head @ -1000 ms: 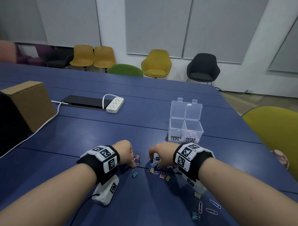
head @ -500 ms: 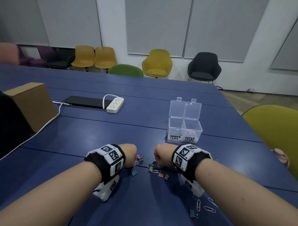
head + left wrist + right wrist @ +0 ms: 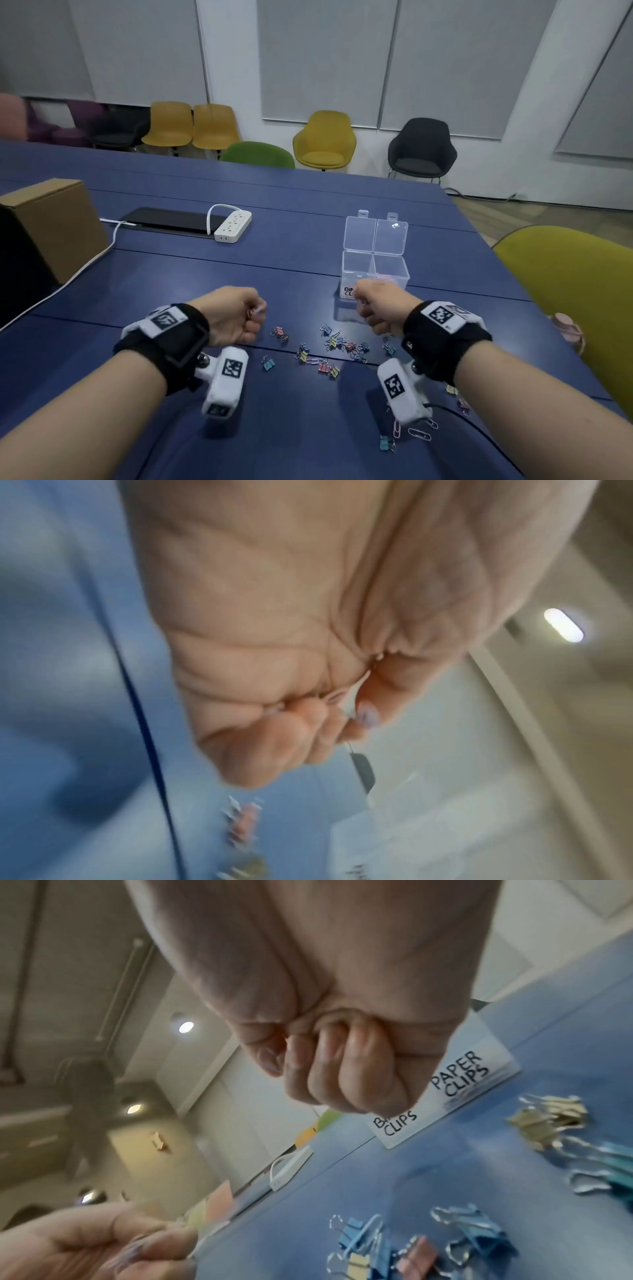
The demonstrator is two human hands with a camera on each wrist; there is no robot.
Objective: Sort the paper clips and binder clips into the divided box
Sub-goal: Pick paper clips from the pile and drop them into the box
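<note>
Cardboard box (image 3: pixel 51 226) sits far left on the blue surface (image 3: pixel 171 281), with a white cable (image 3: pixel 85 270) running past it. Power strip (image 3: pixel 233 226) lies further back beside a black panel (image 3: pixel 164 221).

Left hand (image 3: pixel 233 322) is raised over the surface, fingers curled, grip pinching something small with a wire loop (image 3: pixel 255 311) at the fingertips; it looks like a clip, but the left wrist view is too blurred to tell which kind.

Loose binder clips (image 3: pixel 334 346) in mixed colours lie scattered on the surface between and just beyond the two wrists. One teal clip (image 3: pixel 268 363) lies apart, left of the pile. A few paper clips (image 3: pixel 419 434) lie nearer the person, under the right wrist.

Right hand (image 3: pixel 380 308) is a closed fist, held just in front of the divided box (image 3: pixel 375 270). Right wrist view shows fingers (image 3: pixel 356 1069) curled tight; what the fist holds, if anything, cannot be told.

The box is clear, lids open and standing up at the back, with front labels BINDER CLIPS left and PAPER CLIPS (image 3: pixel 460 1077) right. Something pinkish shows in the right compartment; the left one is hard to read.

Yellow chair (image 3: pixel 565 284) is at the far right edge.
</note>
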